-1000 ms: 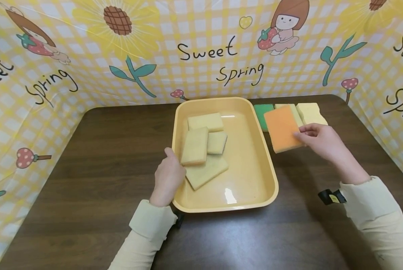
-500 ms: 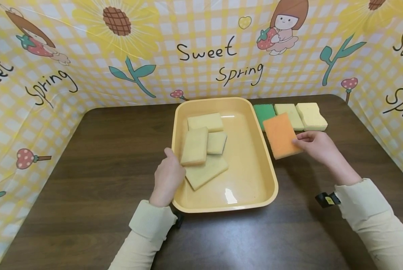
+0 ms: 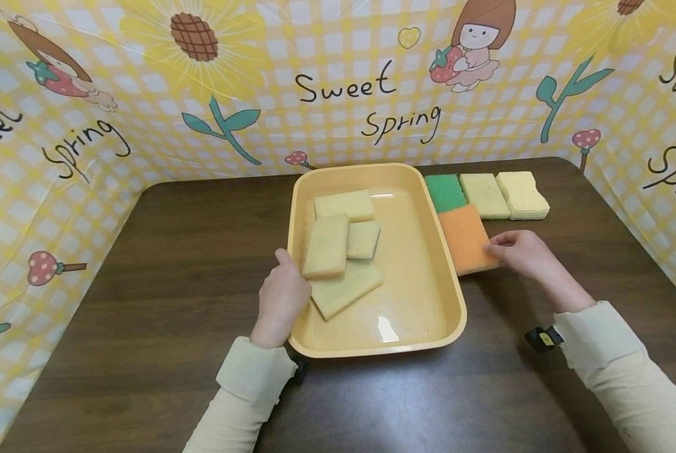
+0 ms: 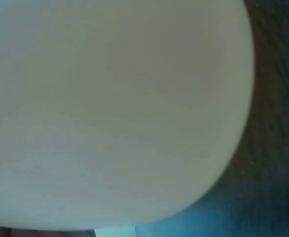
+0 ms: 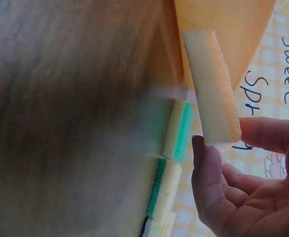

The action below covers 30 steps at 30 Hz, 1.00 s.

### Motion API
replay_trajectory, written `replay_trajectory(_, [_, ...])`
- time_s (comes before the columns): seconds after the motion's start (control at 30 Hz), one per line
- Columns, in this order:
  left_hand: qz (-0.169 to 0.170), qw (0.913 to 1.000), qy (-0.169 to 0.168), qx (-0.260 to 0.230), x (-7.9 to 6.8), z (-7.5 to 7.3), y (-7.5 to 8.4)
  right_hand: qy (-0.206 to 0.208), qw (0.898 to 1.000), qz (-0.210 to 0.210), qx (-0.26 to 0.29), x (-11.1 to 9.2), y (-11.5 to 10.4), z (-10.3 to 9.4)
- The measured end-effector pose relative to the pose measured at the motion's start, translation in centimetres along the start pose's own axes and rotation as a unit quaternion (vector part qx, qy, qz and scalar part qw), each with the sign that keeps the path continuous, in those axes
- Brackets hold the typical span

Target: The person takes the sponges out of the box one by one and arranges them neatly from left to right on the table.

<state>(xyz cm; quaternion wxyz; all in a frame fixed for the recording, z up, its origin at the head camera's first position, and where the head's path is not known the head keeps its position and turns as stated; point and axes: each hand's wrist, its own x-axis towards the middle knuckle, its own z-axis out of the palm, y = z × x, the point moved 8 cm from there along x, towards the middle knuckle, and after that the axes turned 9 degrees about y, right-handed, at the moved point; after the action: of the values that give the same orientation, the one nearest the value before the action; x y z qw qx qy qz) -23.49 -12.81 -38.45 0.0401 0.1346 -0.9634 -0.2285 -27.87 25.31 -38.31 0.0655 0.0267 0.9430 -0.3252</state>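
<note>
In the head view, my right hand [image 3: 520, 251] pinches an orange-topped sponge [image 3: 466, 239] by its right edge, just right of the yellow tray [image 3: 456, 314]. The right wrist view shows this sponge [image 5: 212, 89] edge-on, its pale foam side down, between thumb and fingers and held above the table. My left hand [image 3: 283, 301] grips the tray's left rim; its fingertips are hidden. Several pale yellow sponges [image 3: 326, 245] lie in the left half of the tray, some overlapping. The left wrist view is filled mostly by the blurred tray wall [image 4: 125, 108].
Beyond the orange sponge, a row stands on the dark wooden table [image 3: 173, 283]: a green-topped sponge [image 3: 444, 192], a pale yellow sponge [image 3: 486, 195] and a pale wavy-edged sponge [image 3: 522, 195]. A patterned yellow cloth [image 3: 338, 138] walls the table's back and sides.
My right hand has brought the orange sponge toward me and slightly left, uncovering the pale sponges in the row behind. The left hand and the tray have stayed in place.
</note>
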Motion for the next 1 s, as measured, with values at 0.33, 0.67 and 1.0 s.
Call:
replay_trajectory(0.33, [0.002, 1.0000, 0.003, 0.000, 0.0, 0.0, -0.1, -0.013, 1.000, 0.012, -0.010, 0.1, 0.6, 1.0])
replay_trajectory(0.67, [0.010, 0.9998, 0.018, 0.000, 0.1, 0.0, -0.1, -0.036, 0.999, 0.022, -0.007, 0.4, 0.9, 2.1])
replay_trajectory(1.0, [0.004, 1.0000, 0.007, 0.001, 0.1, 0.2, -0.2, -0.034, 0.999, 0.024, -0.022, 0.7, 0.8, 2.3])
